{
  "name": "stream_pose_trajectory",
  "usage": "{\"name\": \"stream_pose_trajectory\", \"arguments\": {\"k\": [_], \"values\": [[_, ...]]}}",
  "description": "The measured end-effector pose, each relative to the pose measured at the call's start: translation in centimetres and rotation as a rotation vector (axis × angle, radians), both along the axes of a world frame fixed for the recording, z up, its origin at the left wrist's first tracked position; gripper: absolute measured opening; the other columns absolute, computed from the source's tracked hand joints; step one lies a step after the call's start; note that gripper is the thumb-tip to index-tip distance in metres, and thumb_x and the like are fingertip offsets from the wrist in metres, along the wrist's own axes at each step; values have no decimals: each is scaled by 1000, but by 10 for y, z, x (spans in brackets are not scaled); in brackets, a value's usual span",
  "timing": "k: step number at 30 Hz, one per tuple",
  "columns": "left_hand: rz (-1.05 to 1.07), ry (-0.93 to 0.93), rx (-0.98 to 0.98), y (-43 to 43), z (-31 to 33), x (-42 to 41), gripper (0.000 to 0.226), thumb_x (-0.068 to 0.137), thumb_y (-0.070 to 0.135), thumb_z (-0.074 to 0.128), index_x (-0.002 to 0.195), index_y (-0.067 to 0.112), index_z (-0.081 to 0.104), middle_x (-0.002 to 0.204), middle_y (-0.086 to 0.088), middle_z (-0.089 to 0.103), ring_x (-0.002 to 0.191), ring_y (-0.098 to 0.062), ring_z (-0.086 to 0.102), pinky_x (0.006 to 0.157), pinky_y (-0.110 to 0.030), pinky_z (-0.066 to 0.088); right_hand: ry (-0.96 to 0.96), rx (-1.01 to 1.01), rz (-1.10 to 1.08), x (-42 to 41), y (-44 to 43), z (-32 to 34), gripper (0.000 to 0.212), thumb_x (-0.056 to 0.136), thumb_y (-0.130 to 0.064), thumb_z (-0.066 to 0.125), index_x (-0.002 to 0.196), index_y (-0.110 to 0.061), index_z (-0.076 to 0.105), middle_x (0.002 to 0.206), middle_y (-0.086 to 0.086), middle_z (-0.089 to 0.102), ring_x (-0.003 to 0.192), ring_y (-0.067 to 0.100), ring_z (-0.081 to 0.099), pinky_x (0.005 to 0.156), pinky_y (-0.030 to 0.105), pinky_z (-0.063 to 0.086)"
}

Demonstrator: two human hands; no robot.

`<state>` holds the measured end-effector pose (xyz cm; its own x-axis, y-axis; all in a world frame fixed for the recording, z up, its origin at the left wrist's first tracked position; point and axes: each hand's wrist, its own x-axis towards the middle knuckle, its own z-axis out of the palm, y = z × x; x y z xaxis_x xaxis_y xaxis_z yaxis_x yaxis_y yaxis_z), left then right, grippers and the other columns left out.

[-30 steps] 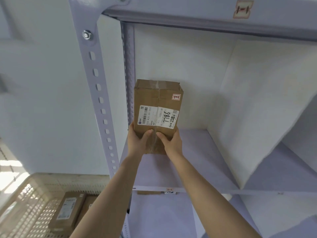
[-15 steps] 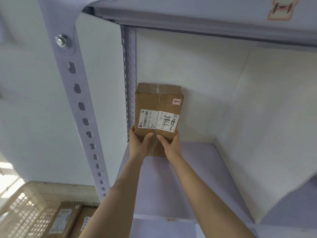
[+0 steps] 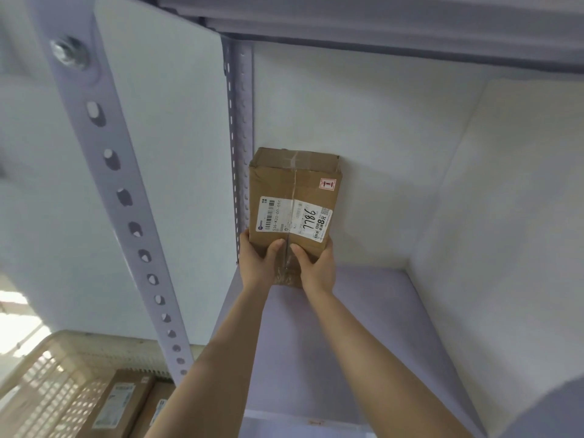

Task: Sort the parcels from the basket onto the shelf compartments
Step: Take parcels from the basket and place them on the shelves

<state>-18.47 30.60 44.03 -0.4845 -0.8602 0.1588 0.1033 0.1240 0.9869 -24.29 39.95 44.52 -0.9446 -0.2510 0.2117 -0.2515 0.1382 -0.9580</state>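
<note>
- A pale lilac metal shelf unit against a white wall fills the frame; its perforated upright post runs down the left side.
- Nearest, at lower left, a beige perforated plastic basket holds more brown cardboard parcels with white labels.
- Mid-frame, two bare forearms reach up over the lilac shelf board.
- The left hand and right hand clasp the lower end of a brown taped cardboard box. Both thumbs lie on its labelled face and the fingers curl round its side edges.
- Farthest, this box stands on end in the compartment's rear left corner, close to the wall. Whether its weight is on the board I cannot tell.
- It looks stiff and fairly light, with slightly crushed top flaps and a slick tape seam, so the bare cardboard edges give the surer hold.
</note>
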Motion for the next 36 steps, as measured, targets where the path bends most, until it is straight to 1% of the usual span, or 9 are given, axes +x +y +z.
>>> {"name": "stream_pose_trajectory", "arguments": {"k": [5,10,13,16,18,21,28,33,36], "values": [[-54,-56,57,-1,7,5,56,84,23,75,129,25,42,119,6,62,110,-17,62,96,-45,53,-44,11,75,-2,6,6,77,83,-28,76,147,-20,34,136,-3,58,121,19,56,94,25,44],[-14,-165,33,7,19,12,81,80,34,74,145,23,26,138,-1,52,124,-25,52,103,-48,46,-117,69,209,-7,18,13,81,87,-23,73,151,-17,24,140,0,52,125,20,52,99,28,42],[12,-222,-9,17,26,16,101,78,42,71,154,28,6,154,-5,35,139,-28,38,111,-51,36,-148,131,263,-8,25,18,87,88,-26,72,153,-14,16,144,3,49,129,24,50,106,35,41],[31,-319,-55,26,33,23,105,89,34,66,153,24,-16,163,-5,11,150,-30,13,120,-52,17,-177,189,280,-5,32,25,103,84,-32,76,155,-14,5,149,7,45,133,27,48,110,46,40],[56,-371,-91,30,35,30,101,93,31,60,152,20,-22,165,-4,-2,151,-30,0,122,-50,5,-212,244,323,0,39,29,111,85,-35,75,156,-17,-8,155,6,36,139,28,41,113,47,37],[37,-439,-178,39,37,41,93,97,32,52,152,17,-22,164,-2,-13,151,-27,-9,122,-47,-2,-227,331,322,9,51,32,113,87,-44,69,154,-20,-20,162,7,20,146,30,29,117,46,31],[-51,-634,-423,68,38,75,79,102,46,32,153,13,-19,163,-7,-17,149,-31,-15,121,-51,-2,-159,529,329,33,83,36,101,92,-51,58,155,-21,-15,165,9,-3,151,35,6,120,49,19],[-90,-771,-629,91,30,102,77,103,49,28,153,17,-21,161,-7,-24,148,-29,-19,120,-48,-7,-17,825,297,61,111,41,81,99,-62,30,157,-19,-6,165,8,-8,150,40,-6,120,56,1],[-87,-844,-696,105,24,121,77,102,49,29,152,20,-22,160,-5,-26,148,-30,-20,120,-48,-8,76,954,294,78,127,40,76,99,-63,21,158,-19,-2,165,5,-10,149,41,-10,117,60,-6]]}}
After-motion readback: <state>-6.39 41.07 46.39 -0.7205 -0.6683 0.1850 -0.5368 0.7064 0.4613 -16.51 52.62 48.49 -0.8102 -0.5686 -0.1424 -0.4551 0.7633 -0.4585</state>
